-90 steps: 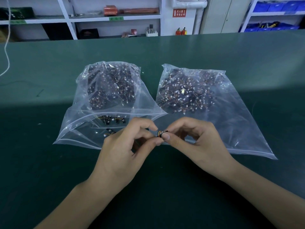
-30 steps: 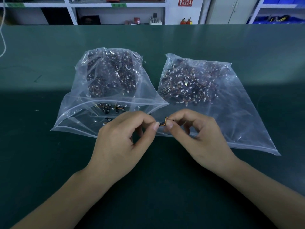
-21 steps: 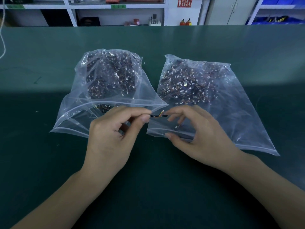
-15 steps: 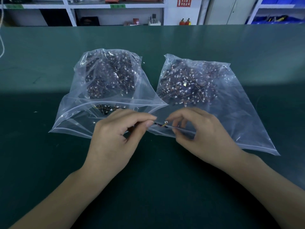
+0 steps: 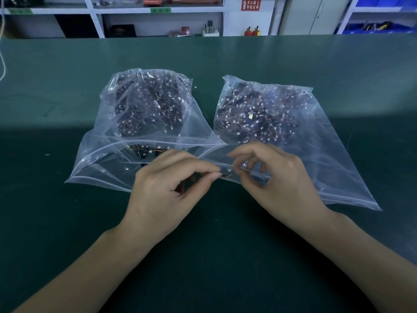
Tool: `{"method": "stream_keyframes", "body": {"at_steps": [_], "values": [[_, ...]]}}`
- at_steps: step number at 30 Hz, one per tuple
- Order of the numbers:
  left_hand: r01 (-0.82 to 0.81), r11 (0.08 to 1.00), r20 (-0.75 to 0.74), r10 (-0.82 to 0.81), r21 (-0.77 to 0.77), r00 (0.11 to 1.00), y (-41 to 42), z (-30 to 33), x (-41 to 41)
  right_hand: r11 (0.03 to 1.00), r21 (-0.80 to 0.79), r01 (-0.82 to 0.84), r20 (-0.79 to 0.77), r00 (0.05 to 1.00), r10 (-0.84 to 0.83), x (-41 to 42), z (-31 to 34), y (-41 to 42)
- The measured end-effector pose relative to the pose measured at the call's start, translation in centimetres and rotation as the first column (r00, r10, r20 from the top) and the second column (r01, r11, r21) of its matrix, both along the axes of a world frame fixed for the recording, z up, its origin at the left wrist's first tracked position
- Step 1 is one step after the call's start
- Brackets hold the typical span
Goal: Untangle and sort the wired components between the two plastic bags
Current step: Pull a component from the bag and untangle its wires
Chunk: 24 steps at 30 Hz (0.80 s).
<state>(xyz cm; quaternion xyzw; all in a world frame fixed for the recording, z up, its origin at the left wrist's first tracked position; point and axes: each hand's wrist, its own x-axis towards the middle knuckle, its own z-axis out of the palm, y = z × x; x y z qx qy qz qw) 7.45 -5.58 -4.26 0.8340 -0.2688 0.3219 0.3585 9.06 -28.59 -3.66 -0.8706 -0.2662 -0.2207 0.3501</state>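
Two clear zip bags lie side by side on the green table. The left bag [image 5: 94,159] has its mouth gaping toward me, with a dark heap of wired components [image 5: 149,109] at its far end and a few loose ones [image 5: 144,152] near the mouth. The right bag [image 5: 338,154] holds another heap [image 5: 257,118]. My left hand [image 5: 167,195] and my right hand [image 5: 277,184] meet between the bag mouths. Both pinch one small wired component [image 5: 226,173] with a white connector and orange wire. Most of that piece is hidden by my fingertips.
The green table [image 5: 225,256] spreads wide around the bags. A white cord [image 5: 2,64] hangs at the far left edge. Shelving with boxes and small items [image 5: 158,16] stands behind the table's far side.
Both hands lifted the small component toward the bags, then lowered it back near the right bag's mouth. My right fingers opened briefly and now pinch it again.
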Motion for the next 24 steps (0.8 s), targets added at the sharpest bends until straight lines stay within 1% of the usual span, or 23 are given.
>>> {"method": "stream_keyframes", "body": {"at_steps": [2, 4, 9, 11, 14, 16, 17, 18, 21, 23, 24], "values": [[0.005, 1.000, 0.010, -0.005, 0.027, 1.000, 0.1, -0.1, 0.1, 1.000, 0.028, -0.011, -0.001, 1.000, 0.011, 0.0, 0.0, 0.0], [-0.018, 0.996, 0.050, 0.014, 0.084, 0.999, 0.2, -0.2, 0.4, 0.997, 0.071, -0.024, 0.001, 1.000, 0.024, 0.0, 0.1, -0.1], [-0.159, 0.954, 0.128, 0.129, 0.255, 0.983, -0.2, -0.3, 0.5, 0.995, 0.092, -0.035, 0.045, 0.998, 0.031, 0.1, 0.0, 0.0], [-0.197, 0.919, 0.137, 0.158, 0.343, 0.978, -0.3, -0.2, 0.5, 0.995, 0.080, -0.052, 0.052, 0.998, 0.048, 0.1, 0.0, 0.0], [-0.208, 0.835, 0.058, 0.208, 0.510, 0.976, -0.5, -0.2, 0.1, 0.997, 0.055, -0.063, 0.036, 0.998, 0.061, 0.1, -0.2, 0.1], [-0.218, 0.784, 0.045, 0.237, 0.581, 0.971, -0.8, -0.4, -0.2, 0.996, 0.056, -0.066, 0.010, 0.998, 0.065, 0.0, -0.3, 0.1], [-0.226, 0.783, 0.059, 0.237, 0.580, 0.970, -0.9, -0.4, -0.3, 0.996, 0.053, -0.066, -0.003, 0.998, 0.066, 0.0, -0.3, 0.2], [-0.225, 0.802, 0.076, 0.221, 0.553, 0.972, -1.0, -0.4, -0.4, 0.997, 0.046, -0.064, -0.015, 0.998, 0.064, -0.1, -0.2, 0.2], [-0.189, 0.882, 0.109, 0.157, 0.432, 0.982, -0.9, 0.0, -0.6, 0.998, 0.027, -0.050, -0.049, 0.997, 0.052, -0.2, -0.1, 0.1], [-0.220, 0.900, 0.095, 0.199, 0.377, 0.975, -0.4, 0.3, -0.5, 0.999, 0.016, -0.049, -0.083, 0.995, 0.050, -0.2, -0.1, 0.1], [-0.260, 0.892, 0.087, 0.246, 0.369, 0.965, 0.1, 0.6, -0.4, 0.999, 0.009, -0.047, -0.099, 0.994, 0.048, -0.3, -0.2, 0.2]]}}
